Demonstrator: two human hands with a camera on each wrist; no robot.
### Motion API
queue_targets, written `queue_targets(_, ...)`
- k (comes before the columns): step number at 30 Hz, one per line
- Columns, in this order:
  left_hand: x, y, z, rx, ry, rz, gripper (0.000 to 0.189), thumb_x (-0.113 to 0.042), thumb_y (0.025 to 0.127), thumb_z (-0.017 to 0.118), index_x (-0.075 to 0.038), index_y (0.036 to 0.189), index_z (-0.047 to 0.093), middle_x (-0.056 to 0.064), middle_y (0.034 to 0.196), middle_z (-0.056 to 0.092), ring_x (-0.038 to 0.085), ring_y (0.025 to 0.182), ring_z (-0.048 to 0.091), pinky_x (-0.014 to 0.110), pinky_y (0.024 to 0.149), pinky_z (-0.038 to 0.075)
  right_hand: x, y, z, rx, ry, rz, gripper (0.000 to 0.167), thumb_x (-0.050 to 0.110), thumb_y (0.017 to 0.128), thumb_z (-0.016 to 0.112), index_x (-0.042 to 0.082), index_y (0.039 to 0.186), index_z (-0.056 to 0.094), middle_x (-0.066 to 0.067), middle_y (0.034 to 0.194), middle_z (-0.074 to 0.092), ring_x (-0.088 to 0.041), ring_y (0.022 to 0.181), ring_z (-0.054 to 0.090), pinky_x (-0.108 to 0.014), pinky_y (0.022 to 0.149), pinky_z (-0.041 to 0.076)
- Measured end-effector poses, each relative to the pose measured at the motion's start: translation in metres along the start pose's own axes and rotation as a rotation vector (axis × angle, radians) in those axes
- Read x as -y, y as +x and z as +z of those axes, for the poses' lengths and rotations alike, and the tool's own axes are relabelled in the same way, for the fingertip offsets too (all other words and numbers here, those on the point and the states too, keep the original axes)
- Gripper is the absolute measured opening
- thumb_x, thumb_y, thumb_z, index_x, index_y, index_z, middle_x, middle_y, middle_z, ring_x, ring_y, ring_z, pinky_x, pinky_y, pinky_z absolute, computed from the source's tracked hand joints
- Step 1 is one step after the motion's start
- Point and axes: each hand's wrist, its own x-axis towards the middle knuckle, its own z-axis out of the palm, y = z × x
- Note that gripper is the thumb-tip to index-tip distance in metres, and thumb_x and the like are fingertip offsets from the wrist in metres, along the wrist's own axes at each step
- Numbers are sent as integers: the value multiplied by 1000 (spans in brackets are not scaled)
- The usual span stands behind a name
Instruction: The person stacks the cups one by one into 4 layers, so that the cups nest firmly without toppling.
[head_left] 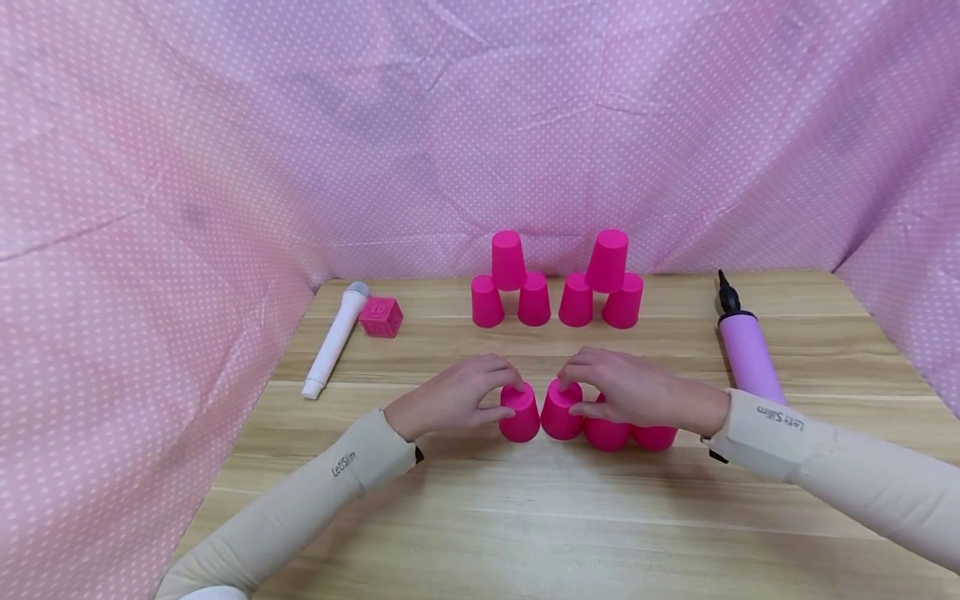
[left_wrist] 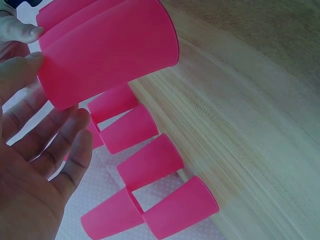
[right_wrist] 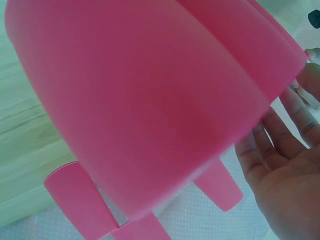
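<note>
My left hand (head_left: 468, 393) holds an upside-down pink cup (head_left: 521, 421) near its top, thumb at the near side and index finger at the far side. Just right of it, my right hand (head_left: 626, 387) grips another upside-down pink cup (head_left: 561, 418) the same way. These two cups stand side by side on the table, close together. Two more pink cups (head_left: 606, 435) are partly hidden under the right hand. In the left wrist view, the left thumb (left_wrist: 20, 75) lies against the cup's narrow end, the other fingers loosely spread.
Farther back stand two small pyramids of pink cups, a left one (head_left: 508, 260) and a right one (head_left: 607, 260). At left lie a white microphone (head_left: 332, 346) and a pink cube (head_left: 381, 317). A purple hand pump (head_left: 750, 354) lies at right. Dotted pink cloth (head_left: 465, 125) surrounds the wooden table (head_left: 525, 533).
</note>
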Motion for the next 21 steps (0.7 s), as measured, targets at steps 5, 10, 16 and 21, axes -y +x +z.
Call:
queue_targets(5, -1, -1, 0, -6, 2, 8, 30, -27, 83, 74, -19, 111, 63, -8, 109, 56, 5, 100, 50, 20, 87, 44, 0, 1, 1, -15, -4, -16, 33, 25, 77, 79, 15, 106, 66, 4, 103, 61, -12, 96, 55, -30, 79, 51)
queue_targets(10, -1, -1, 0, -10, 6, 9, 32, -26, 82, 74, -19, 111, 63, -8, 110, 56, 5, 100, 50, 21, 87, 45, -1, 1, 0, -37, -11, -46, 32, 24, 76, 80, 15, 104, 67, 5, 101, 62, -12, 94, 55, -31, 78, 51)
queue_targets(16, 0, -1, -1, -13, 8, 8, 34, -26, 83, 74, -19, 113, 62, -8, 111, 56, 5, 101, 50, 20, 86, 45, -4, 1, -3, -48, 6, -55, 32, 28, 77, 79, 16, 104, 67, 8, 98, 61, -9, 92, 55, -28, 77, 51)
queue_targets(21, 0, -2, -6, -36, 12, 16, 34, -26, 84, 73, -18, 115, 62, -7, 112, 55, 5, 102, 48, 20, 87, 44, -9, 2, -10, -69, 9, -68, 31, 28, 77, 79, 16, 102, 67, 7, 97, 61, -9, 90, 56, -29, 78, 51)
